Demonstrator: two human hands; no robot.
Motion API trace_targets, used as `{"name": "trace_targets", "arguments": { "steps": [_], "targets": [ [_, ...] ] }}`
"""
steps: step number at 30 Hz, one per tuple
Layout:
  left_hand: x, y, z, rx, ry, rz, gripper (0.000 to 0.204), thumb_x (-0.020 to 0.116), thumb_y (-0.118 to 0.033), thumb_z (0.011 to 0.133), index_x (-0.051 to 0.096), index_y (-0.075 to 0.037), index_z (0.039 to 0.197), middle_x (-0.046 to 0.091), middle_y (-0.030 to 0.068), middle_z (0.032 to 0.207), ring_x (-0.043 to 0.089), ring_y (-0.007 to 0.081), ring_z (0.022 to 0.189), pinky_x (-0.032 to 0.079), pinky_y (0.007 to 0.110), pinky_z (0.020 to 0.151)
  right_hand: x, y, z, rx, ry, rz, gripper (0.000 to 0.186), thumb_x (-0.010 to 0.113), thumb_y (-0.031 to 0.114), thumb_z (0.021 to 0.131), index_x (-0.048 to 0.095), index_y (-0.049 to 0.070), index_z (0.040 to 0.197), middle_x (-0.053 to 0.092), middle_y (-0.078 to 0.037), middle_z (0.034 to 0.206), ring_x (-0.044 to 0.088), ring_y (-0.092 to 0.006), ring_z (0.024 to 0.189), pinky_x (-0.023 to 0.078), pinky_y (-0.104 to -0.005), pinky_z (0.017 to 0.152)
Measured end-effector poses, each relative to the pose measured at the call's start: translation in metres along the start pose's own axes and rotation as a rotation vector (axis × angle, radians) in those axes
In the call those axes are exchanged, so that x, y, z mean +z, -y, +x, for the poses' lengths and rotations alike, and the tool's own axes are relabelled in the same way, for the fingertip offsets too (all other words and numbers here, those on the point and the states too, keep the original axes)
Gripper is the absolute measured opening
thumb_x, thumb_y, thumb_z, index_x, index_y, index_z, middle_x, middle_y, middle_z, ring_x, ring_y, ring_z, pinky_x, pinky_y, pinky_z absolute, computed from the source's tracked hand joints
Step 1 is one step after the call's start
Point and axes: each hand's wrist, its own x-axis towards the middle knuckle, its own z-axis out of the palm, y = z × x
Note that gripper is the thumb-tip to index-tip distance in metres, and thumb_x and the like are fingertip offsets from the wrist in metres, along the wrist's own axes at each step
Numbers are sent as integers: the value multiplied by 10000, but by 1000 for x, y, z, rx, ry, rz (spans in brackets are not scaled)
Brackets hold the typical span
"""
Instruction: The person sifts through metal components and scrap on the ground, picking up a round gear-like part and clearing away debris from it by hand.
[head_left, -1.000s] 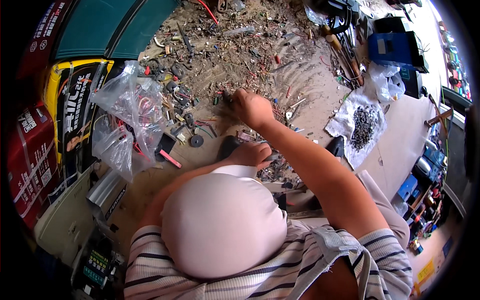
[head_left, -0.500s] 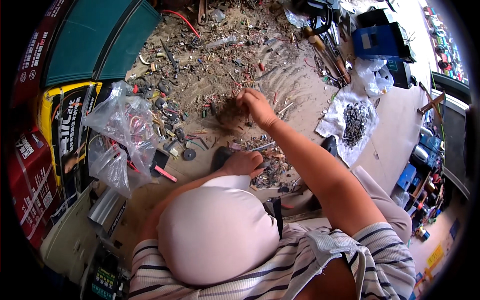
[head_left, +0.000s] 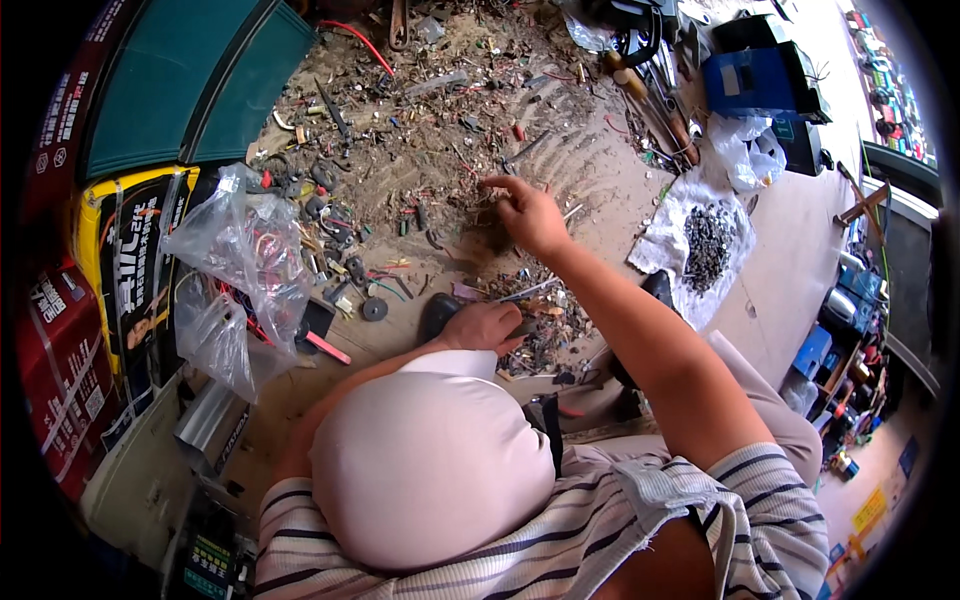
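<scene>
My right hand (head_left: pixel 532 218) is over the dirt and scrap litter (head_left: pixel 450 160) on the floor. Its index finger points out to the left and its other fingers bend inward; nothing shows between them. Below it is a dark patch of loose dirt. My left hand (head_left: pixel 482 327) is lower, by my knee and a dark shoe (head_left: pixel 437 315). Its fingers curl toward a small heap of mixed bits (head_left: pixel 545 345), and what they may hold is hidden. Red and black wire pieces (head_left: pixel 390 275) and a round black disc (head_left: pixel 374 309) lie left of that hand.
A clear plastic bag of wires (head_left: pixel 245 270) stands at left, before yellow-black (head_left: pixel 135 260) and red boxes (head_left: pixel 65 370). On the right, a white cloth (head_left: pixel 665 235) bears dark small pieces (head_left: pixel 708 245). Hand tools (head_left: pixel 660 105) and a blue case (head_left: pixel 750 85) are at far right.
My right hand has moved slightly right and down, and its index finger has stretched out from a pinch. The falling dirt beneath it has thinned. My left hand stays nearly in place.
</scene>
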Motion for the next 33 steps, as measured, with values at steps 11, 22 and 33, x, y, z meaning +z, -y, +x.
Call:
{"name": "trace_targets", "arguments": {
  "steps": [11,22,33],
  "targets": [
    [7,4,-2,-41,51,25,302,723,-208,776,505,-88,945,544,91,935,598,309,867,511,418,723,12,12,18,-80,-139,-86,209,610,300,878,660,155,1019,672,-173,814,657,-338,779,508,-436,684],
    [3,3,0,-25,71,52,327,715,-276,805,490,-67,916,525,98,902,608,285,841,507,413,656,13,2,44,-99,-65,180,198,575,253,898,623,67,945,657,-104,830,627,-278,730,504,-379,663],
    [4,2,2,-42,76,0,313,734,-198,758,523,-74,952,555,105,908,606,314,829,505,411,687,16,11,72,-52,-66,144,305,648,332,873,673,37,946,699,-169,905,676,-306,835,519,-405,754]
  ]
}}
